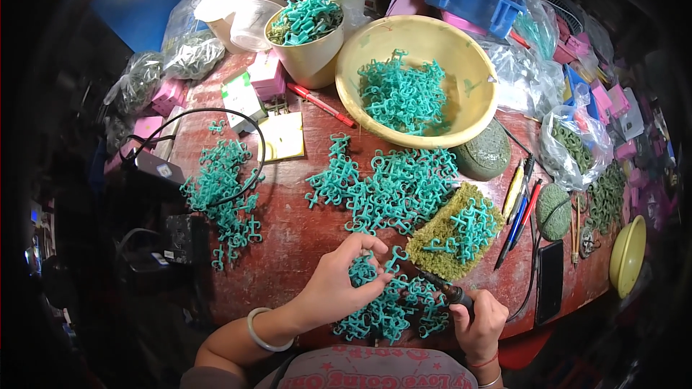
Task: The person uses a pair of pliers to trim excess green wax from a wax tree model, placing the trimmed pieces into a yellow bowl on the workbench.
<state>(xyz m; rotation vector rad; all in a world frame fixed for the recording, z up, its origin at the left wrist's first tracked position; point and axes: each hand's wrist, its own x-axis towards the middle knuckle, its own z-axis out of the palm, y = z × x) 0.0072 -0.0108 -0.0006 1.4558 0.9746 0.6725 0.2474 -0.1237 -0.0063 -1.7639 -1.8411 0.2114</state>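
Observation:
My left hand (pixel 328 284) is closed in a pinch, a small green S-shaped hook piece (pixel 396 258) at the fingertips. More green pieces show in the curl of its fingers; I cannot tell whether they are held or lie behind. My right hand (pixel 481 325) is wrapped round a wax pen with a dark handle (pixel 455 294), whose thin tip points left toward the held piece. A heap of green hook pieces (pixel 382 317) lies beneath both hands. Just beyond, a yellow-green sponge-like pad (pixel 440 245) bears several more pieces.
Larger heaps of green pieces (pixel 396 191) spread across the red table (pixel 288 245). Behind them stands a yellow basin (pixel 346 79) of pieces beside a filled white bucket (pixel 306 54). Pens (pixel 515 209), a phone (pixel 550 281) and a black cord (pixel 530 292) lie rightward.

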